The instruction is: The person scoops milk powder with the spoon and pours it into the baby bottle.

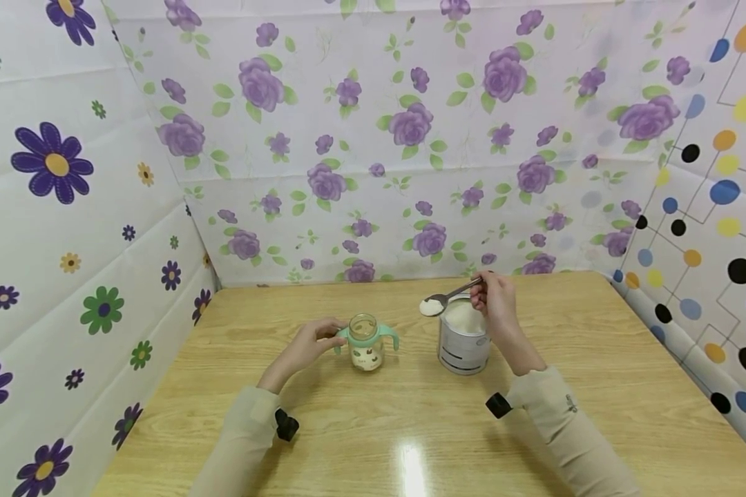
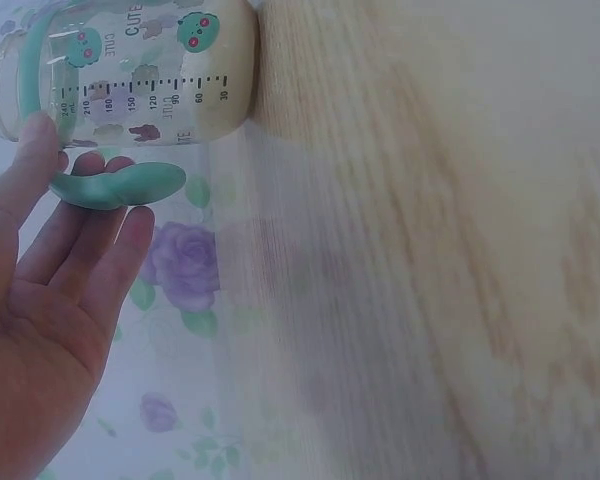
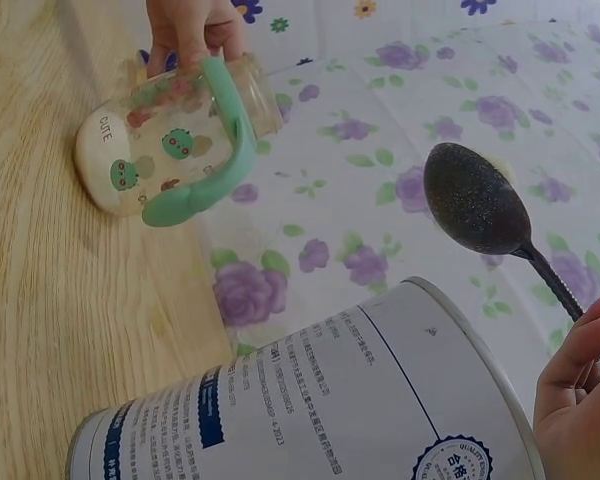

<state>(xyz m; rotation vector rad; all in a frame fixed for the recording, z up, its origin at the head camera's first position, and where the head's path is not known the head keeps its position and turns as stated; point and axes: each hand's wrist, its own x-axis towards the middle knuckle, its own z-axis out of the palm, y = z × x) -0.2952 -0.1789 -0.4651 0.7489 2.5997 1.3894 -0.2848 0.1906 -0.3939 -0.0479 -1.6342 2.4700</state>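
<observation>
A clear baby bottle (image 1: 367,352) with a mint-green collar and two handles stands uncapped on the table, pale contents in its lower part. My left hand (image 1: 313,342) holds its left handle (image 2: 120,187), thumb near the collar and fingers behind the handle. In my right hand (image 1: 496,304) is the stem of a dark metal spoon (image 1: 454,293), its bowl heaped with white powder (image 1: 432,308). That spoon is above the left rim of an open milk powder can (image 1: 464,348). Pale powder shows inside the can. From the right wrist view, only the spoon's underside (image 3: 475,200) is visible.
A light wooden table (image 1: 373,428) carries the bottle and can, which stand apart with a stretch of wood between them. Flower-printed sheeting (image 1: 348,207) rises behind the table, and a dotted sheet (image 1: 709,228) hangs at the right. Black wrist cameras (image 1: 499,405) are on both forearms.
</observation>
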